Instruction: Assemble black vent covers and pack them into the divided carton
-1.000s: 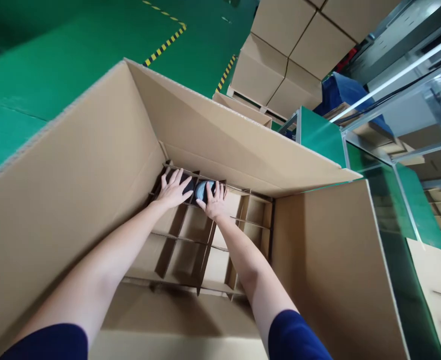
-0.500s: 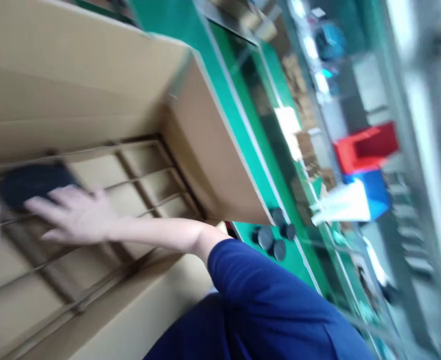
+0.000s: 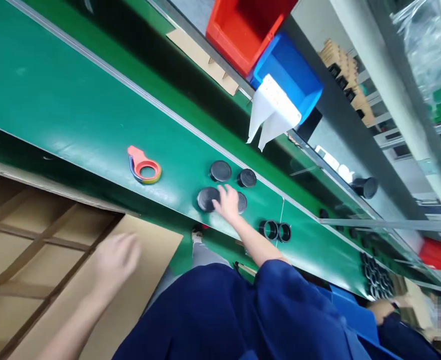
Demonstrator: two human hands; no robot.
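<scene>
Worktop [image 3: 73,115], a long green belt, fills most of the view; below its near edge stands an open cardboard box [image 3: 148,250] with a divider grid [image 3: 36,250] inside; on the shelf behind sit a red bin [image 3: 243,25] and a blue bin [image 3: 291,75], a white sheet [image 3: 271,107] hanging from the blue one; the right hand [image 3: 228,202] lies with fingers spread wide over two black caps [image 3: 205,199], touching them but closed on neither; the left hand [image 3: 117,257], blurred, hangs above the box flap, fingers loose and nothing in it; a red tape dispenser [image 3: 143,167] lies well apart to the left; two more caps [image 3: 220,171] sit just beyond the fingertips, and two open black rings [image 3: 269,230] beside the forearm; as I judge it, a flat, splayed grasp on two smooth discs could let one slide off the near edge, and the motion blur hints at haste; no brand, label or writing can be read, the sheet included
</scene>
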